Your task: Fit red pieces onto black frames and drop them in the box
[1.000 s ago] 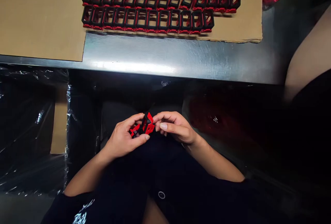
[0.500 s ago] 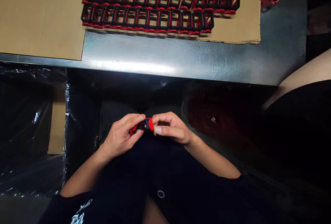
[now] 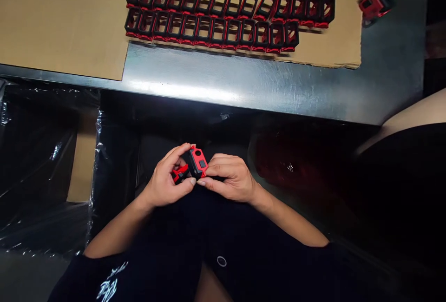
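Over my lap, both hands hold a small red-and-black rectangular housing [image 3: 199, 158], tilted with its red face showing a round hole and a dark rectangular spot. My left hand [image 3: 163, 181] is closed round it, fingertips at its upper edge and thumb near its lower edge. A second red-and-black piece [image 3: 180, 173] sits inside that hand's curl, partly hidden by the fingers. My right hand [image 3: 230, 176] pinches the lower right edge of the housing between thumb and bent fingers.
Two rows of similar red-and-black housings [image 3: 218, 32] stand on cardboard [image 3: 62, 23] on a metal table [image 3: 216, 74]. Another red-and-black piece [image 3: 374, 4] lies by the cardboard's right edge. A person's arm [image 3: 418, 109] reaches in at right. Clear plastic film [image 3: 95, 153] hangs at left.
The housing has turned so that its red face shows, and the second piece shows more clearly in my left hand. My right fingers have closed in. The view has shifted slightly.
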`<state>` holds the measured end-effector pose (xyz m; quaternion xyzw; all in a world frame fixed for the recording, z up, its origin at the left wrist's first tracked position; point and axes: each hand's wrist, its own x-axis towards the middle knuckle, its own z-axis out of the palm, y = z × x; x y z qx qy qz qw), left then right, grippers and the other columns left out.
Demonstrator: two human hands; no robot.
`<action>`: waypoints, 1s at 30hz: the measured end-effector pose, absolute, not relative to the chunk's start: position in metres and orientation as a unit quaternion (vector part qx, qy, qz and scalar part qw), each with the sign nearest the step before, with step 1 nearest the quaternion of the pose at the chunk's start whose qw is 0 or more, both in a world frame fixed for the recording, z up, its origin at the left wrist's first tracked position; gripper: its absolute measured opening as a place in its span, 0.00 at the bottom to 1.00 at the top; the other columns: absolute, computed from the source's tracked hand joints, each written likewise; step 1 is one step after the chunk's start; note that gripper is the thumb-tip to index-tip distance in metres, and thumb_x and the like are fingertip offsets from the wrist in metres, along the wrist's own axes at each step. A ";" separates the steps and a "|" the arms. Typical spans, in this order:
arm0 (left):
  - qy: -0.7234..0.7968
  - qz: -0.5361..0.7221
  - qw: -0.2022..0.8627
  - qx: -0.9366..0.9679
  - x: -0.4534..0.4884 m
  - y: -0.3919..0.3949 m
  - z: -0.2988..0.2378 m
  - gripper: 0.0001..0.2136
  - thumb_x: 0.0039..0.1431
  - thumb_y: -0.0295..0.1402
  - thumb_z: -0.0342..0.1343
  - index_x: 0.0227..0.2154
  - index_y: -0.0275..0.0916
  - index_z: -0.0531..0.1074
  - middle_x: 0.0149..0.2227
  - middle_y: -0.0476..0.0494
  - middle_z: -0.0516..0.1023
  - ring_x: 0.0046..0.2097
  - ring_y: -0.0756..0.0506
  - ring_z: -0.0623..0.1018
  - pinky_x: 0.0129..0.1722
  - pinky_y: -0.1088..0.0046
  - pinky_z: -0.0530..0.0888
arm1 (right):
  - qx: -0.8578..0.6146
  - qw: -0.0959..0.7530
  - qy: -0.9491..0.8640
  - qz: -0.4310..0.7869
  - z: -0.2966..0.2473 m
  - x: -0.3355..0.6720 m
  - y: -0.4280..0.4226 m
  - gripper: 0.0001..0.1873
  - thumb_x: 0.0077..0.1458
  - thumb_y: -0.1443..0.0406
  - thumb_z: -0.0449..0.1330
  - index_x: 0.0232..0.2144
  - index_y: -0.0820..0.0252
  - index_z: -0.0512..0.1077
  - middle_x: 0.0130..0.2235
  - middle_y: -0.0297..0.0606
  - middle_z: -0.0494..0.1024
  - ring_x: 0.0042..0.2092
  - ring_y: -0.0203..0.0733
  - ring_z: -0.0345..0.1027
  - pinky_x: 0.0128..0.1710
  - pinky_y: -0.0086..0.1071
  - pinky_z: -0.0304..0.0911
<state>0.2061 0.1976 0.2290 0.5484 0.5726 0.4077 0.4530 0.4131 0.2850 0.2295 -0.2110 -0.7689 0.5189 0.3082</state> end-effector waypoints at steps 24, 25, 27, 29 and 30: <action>0.605 0.433 0.339 0.575 0.218 0.191 0.226 0.37 0.52 0.33 0.71 0.64 0.46 0.63 0.62 0.33 0.75 0.34 0.49 0.81 0.34 0.74 0.79 | -0.253 0.246 -0.677 0.645 0.225 0.417 0.286 0.09 0.56 0.67 0.64 0.40 0.58 0.82 0.38 0.42 0.84 0.39 0.43 0.78 0.40 0.38 0.73; 0.607 0.432 0.328 0.581 0.219 0.190 0.225 0.37 0.52 0.34 0.71 0.64 0.45 0.62 0.62 0.32 0.75 0.33 0.50 0.80 0.32 0.75 0.78 | -0.277 0.236 -0.647 0.669 0.226 0.419 0.286 0.10 0.57 0.66 0.64 0.41 0.58 0.81 0.40 0.42 0.84 0.40 0.43 0.78 0.40 0.37 0.73; 0.602 0.438 0.289 0.602 0.221 0.190 0.222 0.39 0.53 0.34 0.70 0.66 0.43 0.58 0.61 0.30 0.75 0.32 0.50 0.80 0.29 0.76 0.78 | -0.323 0.221 -0.580 0.714 0.229 0.418 0.284 0.11 0.57 0.63 0.65 0.43 0.58 0.80 0.41 0.41 0.84 0.40 0.43 0.79 0.40 0.35 0.74; 0.593 0.435 0.227 0.639 0.222 0.191 0.218 0.44 0.54 0.35 0.69 0.69 0.41 0.51 0.59 0.27 0.76 0.33 0.49 0.82 0.28 0.76 0.79 | -0.349 0.219 -0.537 0.736 0.231 0.414 0.280 0.14 0.56 0.61 0.68 0.44 0.58 0.79 0.41 0.40 0.84 0.41 0.43 0.80 0.40 0.34 0.75; 0.586 0.429 0.194 0.659 0.222 0.192 0.216 0.47 0.55 0.34 0.69 0.71 0.39 0.46 0.59 0.26 0.76 0.34 0.48 0.83 0.29 0.75 0.79 | -0.357 0.222 -0.531 0.736 0.233 0.411 0.278 0.16 0.54 0.60 0.69 0.45 0.58 0.78 0.41 0.40 0.84 0.41 0.43 0.80 0.40 0.34 0.76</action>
